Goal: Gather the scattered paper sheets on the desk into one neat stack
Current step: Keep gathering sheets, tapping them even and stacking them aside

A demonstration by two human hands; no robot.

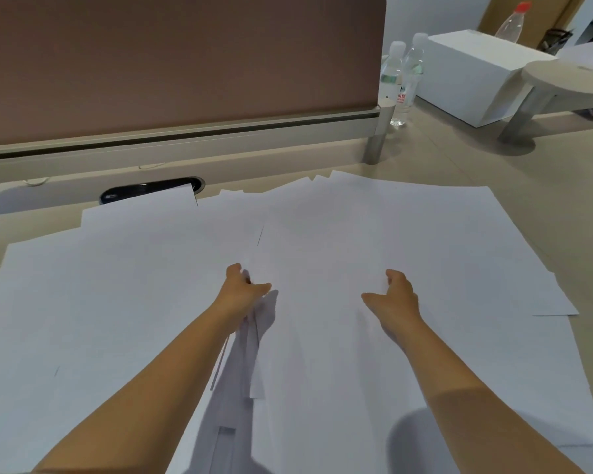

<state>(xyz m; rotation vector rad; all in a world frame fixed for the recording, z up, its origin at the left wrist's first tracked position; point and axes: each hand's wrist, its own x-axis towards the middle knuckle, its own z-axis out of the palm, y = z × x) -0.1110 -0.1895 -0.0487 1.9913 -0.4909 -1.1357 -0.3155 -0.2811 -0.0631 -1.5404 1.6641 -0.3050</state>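
Both forearms reach forward over the paper sheets (408, 241), which cover the near and middle tabletop in loose, overlapping layers. Left hand (242, 290) pinches the left edge of a raised bundle of sheets, thumb on top and fingers curled beneath. Right hand (396, 299) grips the same bundle's right side, thumb spread, fingers bent onto the paper. Beyond, near the desk's (493, 172) far right edge, stand water bottles (403, 80) and a white box (473, 73).
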